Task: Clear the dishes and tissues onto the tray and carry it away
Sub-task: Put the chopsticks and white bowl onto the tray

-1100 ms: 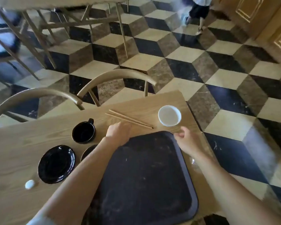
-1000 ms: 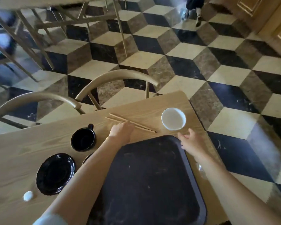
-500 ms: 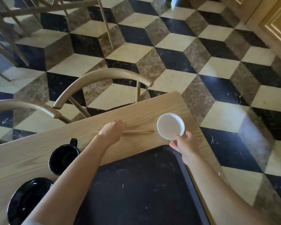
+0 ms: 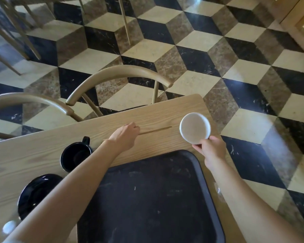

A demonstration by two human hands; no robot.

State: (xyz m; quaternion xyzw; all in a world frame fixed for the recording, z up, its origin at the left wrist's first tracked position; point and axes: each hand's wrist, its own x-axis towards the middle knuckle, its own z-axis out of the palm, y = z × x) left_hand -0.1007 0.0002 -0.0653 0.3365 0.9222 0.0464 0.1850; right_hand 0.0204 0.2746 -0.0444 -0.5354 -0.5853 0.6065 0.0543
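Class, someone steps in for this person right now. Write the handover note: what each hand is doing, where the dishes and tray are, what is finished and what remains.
Right hand: gripping the near rim of the white bowl, at the table's far right corner.
Left hand: closed on the chopsticks, which lie flat on the table.
Tray: on the table in front of the person, nothing on it.
Black mug and black plate sit left of the tray; a small white object, blurred, lies at the near left.
Done: nothing loaded yet.
Left: bowl, chopsticks, mug, plate and tissues onto the tray, then carry it away.
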